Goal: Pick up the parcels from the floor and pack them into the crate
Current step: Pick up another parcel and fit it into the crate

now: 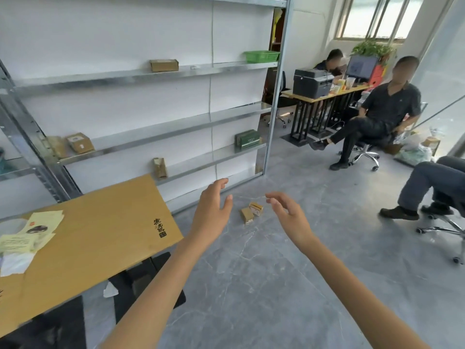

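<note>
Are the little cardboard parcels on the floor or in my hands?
On the floor. Both small parcels lie there, seen between the left hand and right hand, which are open and hold nothing.

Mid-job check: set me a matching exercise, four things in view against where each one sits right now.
Things:
1. two small brown cardboard parcels
2. green plastic mesh basket
3. dark green rectangular box
4. grey office printer

Places:
A. on the long wooden desk
B. on the grey tiled floor
C. right end of the upper metal shelf
D. right end of the lower metal shelf

Pairs: 1-B, 2-C, 3-D, 4-A
</note>
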A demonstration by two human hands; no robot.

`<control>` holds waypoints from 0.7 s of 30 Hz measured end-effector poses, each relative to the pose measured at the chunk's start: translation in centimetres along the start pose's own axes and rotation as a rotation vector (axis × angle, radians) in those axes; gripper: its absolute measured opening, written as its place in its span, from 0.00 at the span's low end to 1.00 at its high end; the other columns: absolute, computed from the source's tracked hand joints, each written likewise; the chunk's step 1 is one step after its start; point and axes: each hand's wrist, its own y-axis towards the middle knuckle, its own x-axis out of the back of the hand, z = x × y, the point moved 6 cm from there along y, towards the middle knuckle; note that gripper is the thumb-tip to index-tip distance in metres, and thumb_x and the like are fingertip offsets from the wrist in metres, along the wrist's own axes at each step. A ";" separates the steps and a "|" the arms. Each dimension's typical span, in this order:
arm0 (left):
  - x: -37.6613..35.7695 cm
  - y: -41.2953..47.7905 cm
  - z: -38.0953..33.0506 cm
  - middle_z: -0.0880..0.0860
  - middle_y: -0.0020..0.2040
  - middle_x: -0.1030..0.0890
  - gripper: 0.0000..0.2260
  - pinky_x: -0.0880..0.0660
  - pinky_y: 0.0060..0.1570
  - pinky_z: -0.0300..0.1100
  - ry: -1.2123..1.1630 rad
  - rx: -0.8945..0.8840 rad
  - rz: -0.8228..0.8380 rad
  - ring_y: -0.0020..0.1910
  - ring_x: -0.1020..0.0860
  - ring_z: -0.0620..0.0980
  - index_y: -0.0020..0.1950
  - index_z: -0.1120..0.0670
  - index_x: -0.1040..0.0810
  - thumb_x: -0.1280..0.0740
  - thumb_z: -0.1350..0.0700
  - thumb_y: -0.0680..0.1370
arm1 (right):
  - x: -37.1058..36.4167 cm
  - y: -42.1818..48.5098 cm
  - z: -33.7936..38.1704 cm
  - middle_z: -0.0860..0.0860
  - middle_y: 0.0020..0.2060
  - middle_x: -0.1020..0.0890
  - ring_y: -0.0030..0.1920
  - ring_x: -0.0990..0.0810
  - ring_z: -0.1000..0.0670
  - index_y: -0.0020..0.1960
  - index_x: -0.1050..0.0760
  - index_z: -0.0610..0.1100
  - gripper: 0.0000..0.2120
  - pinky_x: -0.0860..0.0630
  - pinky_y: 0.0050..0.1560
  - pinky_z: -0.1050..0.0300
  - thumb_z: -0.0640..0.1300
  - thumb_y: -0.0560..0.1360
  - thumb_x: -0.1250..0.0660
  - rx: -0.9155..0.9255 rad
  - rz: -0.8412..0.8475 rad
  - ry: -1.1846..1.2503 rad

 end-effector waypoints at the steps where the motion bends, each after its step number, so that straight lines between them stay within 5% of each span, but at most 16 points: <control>1: -0.5 0.7 0.2 0.47 0.68 0.30 0.18 0.40 0.62 0.35 -0.002 0.005 0.000 0.68 0.34 0.44 0.72 0.51 0.36 0.42 0.54 0.81 | 0.6 0.7 -0.7 0.53 0.51 0.20 0.50 0.24 0.61 0.59 0.25 0.46 0.10 0.30 0.45 0.77 0.43 0.81 0.43 -0.010 -0.007 0.006; 14: -7.3 15.8 8.4 0.49 0.66 0.28 0.17 0.39 0.63 0.35 0.000 0.053 0.055 0.67 0.32 0.45 0.70 0.53 0.34 0.41 0.56 0.81 | 2.3 15.3 -9.5 0.54 0.49 0.19 0.52 0.23 0.61 0.55 0.24 0.50 0.10 0.29 0.48 0.69 0.42 0.81 0.43 -0.137 -0.052 0.009; 21: -10.3 28.9 13.3 0.50 0.65 0.27 0.16 0.38 0.62 0.35 -0.019 0.077 0.097 0.66 0.31 0.46 0.69 0.52 0.33 0.41 0.57 0.81 | 2.0 27.9 -12.9 0.50 0.48 0.19 0.52 0.21 0.51 0.56 0.25 0.47 0.10 0.28 0.53 0.58 0.42 0.81 0.44 -0.215 -0.093 -0.031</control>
